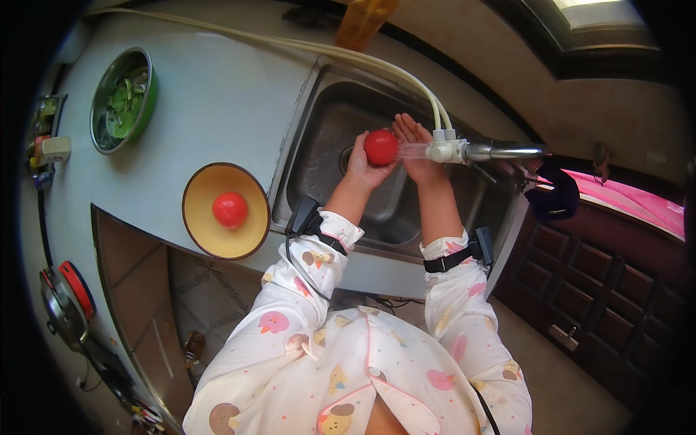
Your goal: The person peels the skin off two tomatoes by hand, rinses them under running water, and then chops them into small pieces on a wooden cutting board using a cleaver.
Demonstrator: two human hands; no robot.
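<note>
Over the steel sink, my left hand [366, 166] holds a red tomato [381, 147], its fingers cupped around the lower and left side. Water streams from the faucet's white outlet [447, 150] towards the tomato. My right hand [416, 147] is just right of the tomato, palm up with the fingers extended, holding nothing; the stream passes over it. A second red tomato [230, 210] lies in a yellow bowl with a dark rim [192, 185] on the counter, left of the sink.
A green-sided metal bowl [145, 117] of leafy greens [126, 103] stands at the back left of the pale counter [217, 103]. Thin white hoses [348, 51] run over the sink [312, 92] to the faucet. A lidded pan [65, 312] is at far left, a dark panelled door [587, 277] at right.
</note>
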